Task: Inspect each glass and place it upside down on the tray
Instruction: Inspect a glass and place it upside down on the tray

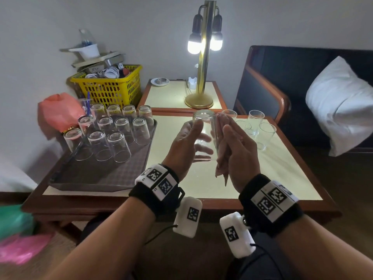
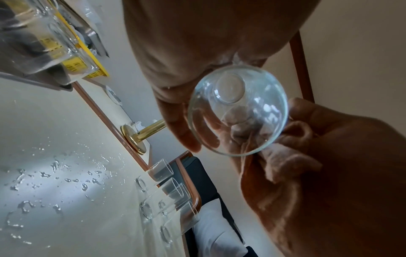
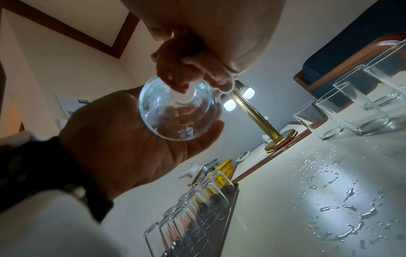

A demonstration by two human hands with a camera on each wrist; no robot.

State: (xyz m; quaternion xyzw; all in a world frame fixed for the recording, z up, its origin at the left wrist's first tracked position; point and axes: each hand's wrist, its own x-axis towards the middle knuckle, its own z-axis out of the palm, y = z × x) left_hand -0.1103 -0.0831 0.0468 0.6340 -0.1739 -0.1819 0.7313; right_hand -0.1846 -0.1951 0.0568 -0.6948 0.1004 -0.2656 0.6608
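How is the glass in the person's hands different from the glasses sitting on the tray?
The held glass is in the air between left hand and right hand; the tray glasses rest on the tray. A cloth touches the held glass, none the tray glasses. Both are clear, base up.

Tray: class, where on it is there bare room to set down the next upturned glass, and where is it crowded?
The tray is bare along its near half, between the front row of upturned glasses and its near rim. Its far half is crowded. The held glass could go there.
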